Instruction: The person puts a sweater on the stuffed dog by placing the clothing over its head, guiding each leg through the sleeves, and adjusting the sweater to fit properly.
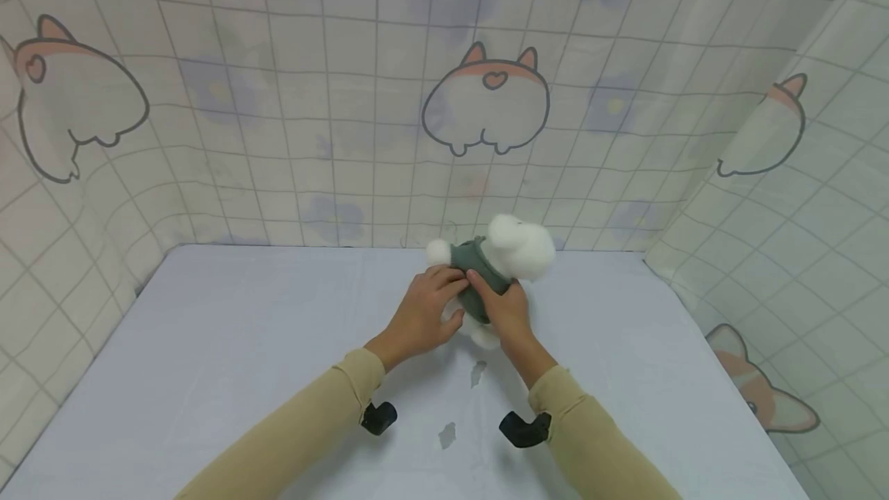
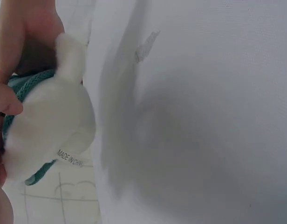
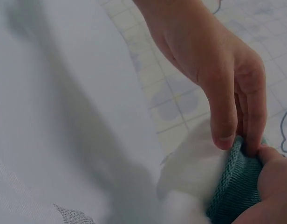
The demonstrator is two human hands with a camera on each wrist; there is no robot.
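A white plush toy (image 1: 525, 251) in a green knitted sweater (image 1: 467, 255) is held up above the table, tilted, with its head to the right. My right hand (image 1: 510, 311) grips its body through the sweater, thumb on the knit. At the hem my left hand (image 1: 420, 311) holds the sweater's edge; the right wrist view shows the left thumb and fingers (image 3: 222, 137) close about the hem. A white tag (image 2: 69, 157) printed with lettering sticks out from the toy's white lower body in the left wrist view. Some fingertips are hidden behind the toy.
The toy is over a table (image 1: 278, 346) with a pale cover, near its back edge. Grey patches (image 1: 478, 373) mark the cover in front of me. A gridded curtain (image 1: 347, 99) with cartoon animals surrounds the back and sides. Black wrist mounts (image 1: 525, 430) project from both sleeves.
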